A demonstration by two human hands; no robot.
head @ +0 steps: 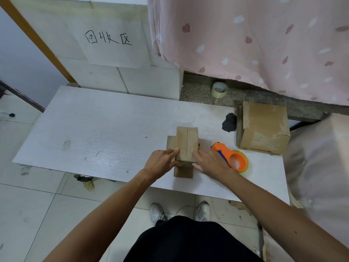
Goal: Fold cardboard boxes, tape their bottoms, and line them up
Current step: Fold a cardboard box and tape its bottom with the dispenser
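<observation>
A small brown cardboard box point(186, 142) stands on the white table point(90, 129) near its front edge, two top flaps folded together with a seam down the middle. Loose flaps stick out at its left and toward me. My left hand point(160, 163) grips the box's near left corner, thumb on the top flap. My right hand point(209, 161) holds the near right corner, fingers on the top. An orange tape dispenser point(233, 157) with a yellowish tape roll lies just right of my right hand. A larger folded cardboard box point(264, 127) stands at the table's right.
A spare roll of tape point(219, 89) sits on the stone ledge behind the table, under a pink curtain point(264, 44). A black lump point(229, 122) lies beside the larger box. A paper sign hangs on the tiled wall. Scraps lie on the floor under the table.
</observation>
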